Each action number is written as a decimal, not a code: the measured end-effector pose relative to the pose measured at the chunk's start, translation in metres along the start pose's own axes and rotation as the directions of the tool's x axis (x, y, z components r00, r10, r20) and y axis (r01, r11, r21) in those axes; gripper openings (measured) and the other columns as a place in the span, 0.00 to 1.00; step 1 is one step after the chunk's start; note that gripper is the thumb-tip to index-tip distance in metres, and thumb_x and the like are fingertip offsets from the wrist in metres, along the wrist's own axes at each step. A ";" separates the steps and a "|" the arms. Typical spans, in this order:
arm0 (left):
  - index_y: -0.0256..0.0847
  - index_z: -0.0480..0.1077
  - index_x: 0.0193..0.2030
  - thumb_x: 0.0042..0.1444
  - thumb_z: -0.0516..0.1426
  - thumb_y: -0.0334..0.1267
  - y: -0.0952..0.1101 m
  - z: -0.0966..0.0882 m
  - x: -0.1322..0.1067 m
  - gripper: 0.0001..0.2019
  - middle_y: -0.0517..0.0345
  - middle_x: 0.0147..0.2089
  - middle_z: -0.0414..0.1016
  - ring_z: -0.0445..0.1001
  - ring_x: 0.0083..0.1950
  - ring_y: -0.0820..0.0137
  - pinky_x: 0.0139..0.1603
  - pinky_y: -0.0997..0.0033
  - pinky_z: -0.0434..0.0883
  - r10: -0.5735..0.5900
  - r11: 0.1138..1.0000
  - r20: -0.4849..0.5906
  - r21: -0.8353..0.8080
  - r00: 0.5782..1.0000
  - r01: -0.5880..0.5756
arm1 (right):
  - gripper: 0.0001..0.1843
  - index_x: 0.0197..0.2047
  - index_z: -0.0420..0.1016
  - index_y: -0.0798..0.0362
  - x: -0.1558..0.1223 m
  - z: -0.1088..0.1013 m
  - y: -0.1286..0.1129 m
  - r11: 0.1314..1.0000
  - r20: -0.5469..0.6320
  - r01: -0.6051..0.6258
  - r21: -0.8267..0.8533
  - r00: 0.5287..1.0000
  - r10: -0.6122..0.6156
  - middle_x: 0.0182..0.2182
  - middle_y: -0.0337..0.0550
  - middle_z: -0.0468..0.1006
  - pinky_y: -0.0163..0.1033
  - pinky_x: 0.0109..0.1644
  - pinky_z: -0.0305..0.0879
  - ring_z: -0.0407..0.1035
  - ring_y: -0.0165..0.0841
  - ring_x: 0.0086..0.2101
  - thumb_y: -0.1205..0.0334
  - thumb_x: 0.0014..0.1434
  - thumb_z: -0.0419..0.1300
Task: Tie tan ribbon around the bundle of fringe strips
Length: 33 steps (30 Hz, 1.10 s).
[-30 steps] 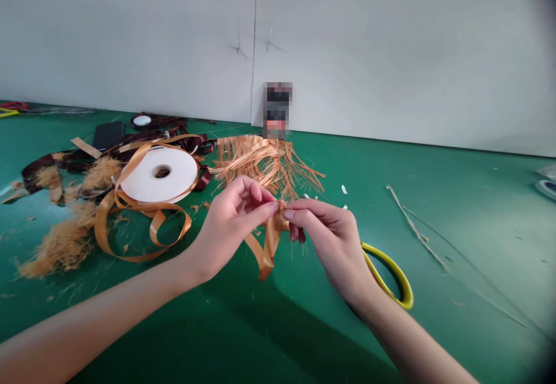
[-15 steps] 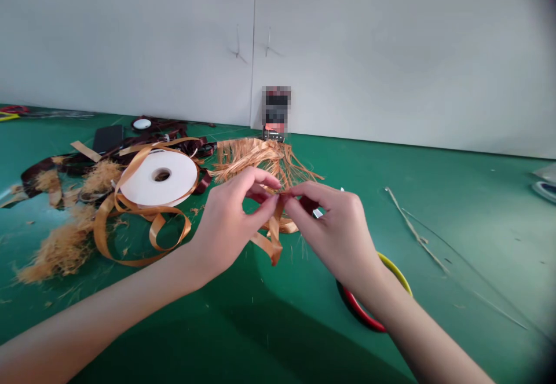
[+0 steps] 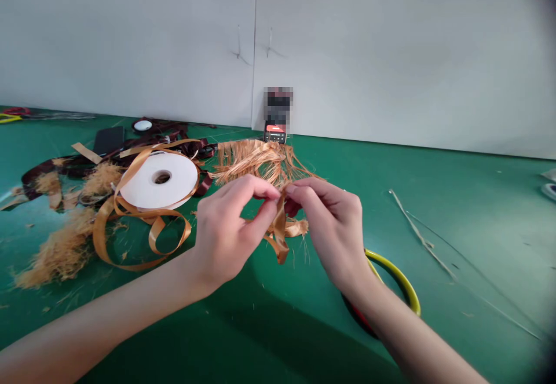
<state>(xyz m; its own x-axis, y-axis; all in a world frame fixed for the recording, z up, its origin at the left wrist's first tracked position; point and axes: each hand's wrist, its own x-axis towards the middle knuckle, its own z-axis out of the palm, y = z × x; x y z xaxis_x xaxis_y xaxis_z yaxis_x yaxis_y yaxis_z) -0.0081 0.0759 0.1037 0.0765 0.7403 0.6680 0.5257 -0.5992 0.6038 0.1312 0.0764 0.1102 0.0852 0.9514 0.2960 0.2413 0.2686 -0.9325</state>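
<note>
Between my two hands a golden-brown satin ribbon (image 3: pixel 280 227) is pinched, its lower part hanging in a fold above the green table. My left hand (image 3: pixel 232 227) grips it with thumb and forefinger from the left. From the right, my right hand (image 3: pixel 328 222) closes its thumb and fingers on the same spot, with fingertips almost touching. Just beyond the fingers spreads a frayed ribbon fringe (image 3: pixel 247 158) of loose copper-coloured threads. Below the right palm lies another frayed ribbon piece (image 3: pixel 297 227). The exact pinch point is partly hidden by the fingers.
A white ribbon spool (image 3: pixel 180 178) with loose loops lies left, near tangled thread fluff (image 3: pixel 65 251) and dark ribbons. Yellow-and-red handles (image 3: pixel 402 277) rest under my right forearm. A phone (image 3: pixel 275 132) leans on the wall (image 3: pixel 391 54). A thin stick (image 3: pixel 419 233) lies right.
My right hand has turned, its thumb now lying higher over the pinched ribbon. The ribbon's hanging part has shifted slightly right, and more of the yellow handle shows.
</note>
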 end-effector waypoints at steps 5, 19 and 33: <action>0.42 0.70 0.33 0.56 0.61 0.33 -0.004 0.000 0.008 0.03 0.63 0.33 0.76 0.75 0.37 0.74 0.40 0.76 0.73 -0.368 0.814 0.093 -0.449 0.925 0.369 | 0.09 0.27 0.76 0.53 0.006 -0.003 -0.002 0.985 0.138 -0.050 0.165 0.990 0.028 0.22 0.35 0.72 0.32 0.31 0.64 0.66 0.26 0.26 0.62 0.58 0.59; 0.41 0.79 0.29 0.49 0.65 0.35 -0.012 0.002 0.021 0.01 0.56 0.49 0.73 0.73 0.52 0.68 0.49 0.73 0.72 -0.506 0.532 0.305 -0.627 0.807 0.570 | 0.08 0.29 0.80 0.52 0.006 -0.010 0.003 0.997 0.192 -0.009 0.076 0.981 -0.006 0.24 0.36 0.74 0.33 0.31 0.62 0.65 0.27 0.28 0.62 0.58 0.62; 0.41 0.71 0.45 0.49 0.67 0.35 -0.018 -0.001 0.027 0.16 0.56 0.44 0.77 0.77 0.43 0.69 0.46 0.69 0.77 -0.400 0.667 0.277 -0.566 0.874 0.485 | 0.03 0.32 0.76 0.54 0.019 -0.010 -0.005 0.991 0.157 -0.056 0.124 0.987 0.036 0.27 0.37 0.76 0.35 0.33 0.66 0.69 0.28 0.29 0.63 0.53 0.62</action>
<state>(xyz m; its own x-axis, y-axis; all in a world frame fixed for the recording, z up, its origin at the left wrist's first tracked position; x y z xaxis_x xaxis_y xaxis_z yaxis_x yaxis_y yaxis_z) -0.0160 0.1064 0.1110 0.0915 0.9708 0.2217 -0.0919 -0.2135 0.9726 0.1414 0.0915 0.1227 -0.0594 0.9723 0.2260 0.1147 0.2315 -0.9660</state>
